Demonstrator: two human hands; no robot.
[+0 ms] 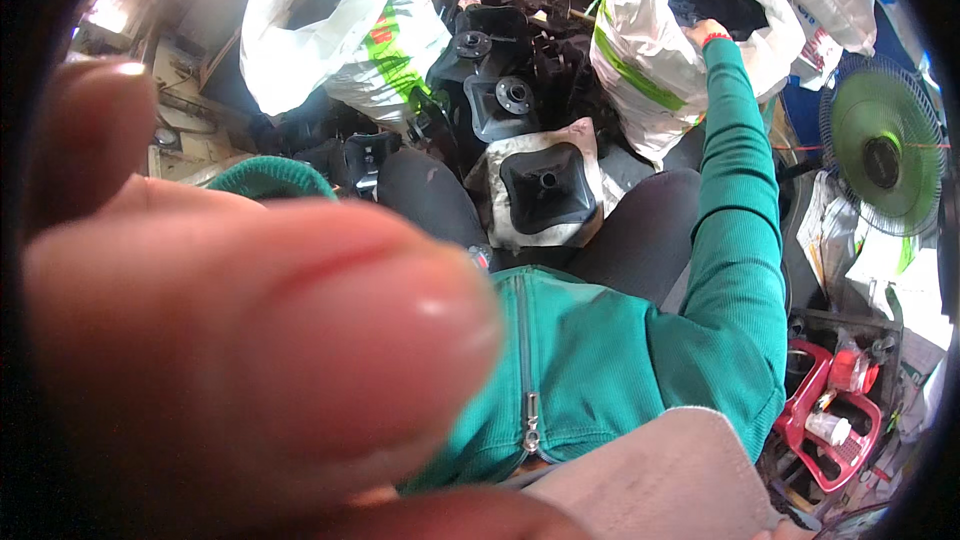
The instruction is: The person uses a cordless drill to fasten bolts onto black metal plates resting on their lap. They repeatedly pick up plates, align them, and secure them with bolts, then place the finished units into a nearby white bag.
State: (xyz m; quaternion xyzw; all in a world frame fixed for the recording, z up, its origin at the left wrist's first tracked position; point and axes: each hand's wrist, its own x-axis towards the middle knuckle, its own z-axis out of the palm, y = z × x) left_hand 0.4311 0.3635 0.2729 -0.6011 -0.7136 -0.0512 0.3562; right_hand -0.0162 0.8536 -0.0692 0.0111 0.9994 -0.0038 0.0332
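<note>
My left hand (270, 340) looms very large and blurred close to the camera, its visible fingers apart and nothing seen between them. It hides much of the left side, and its green cuff (275, 178) shows behind it. Stretched forward to the right, my right hand (700, 30) reaches over the rim of a white woven sack (640, 50) holding dark contents. A red band circles that wrist. Its fingers are too small and dark to make out. Between my knees, a black square part with a raised centre tube (547, 185) lies on a pale, stained cushion-like piece (585, 140).
A second white sack (345, 40) stands at the front left. Several black flanged parts (500, 105) are heaped between the sacks. On the right are a green-bladed fan (885, 150) and a red plastic stool-like frame (820, 420) with small bottles. A grey flap (650, 480) lies low in front.
</note>
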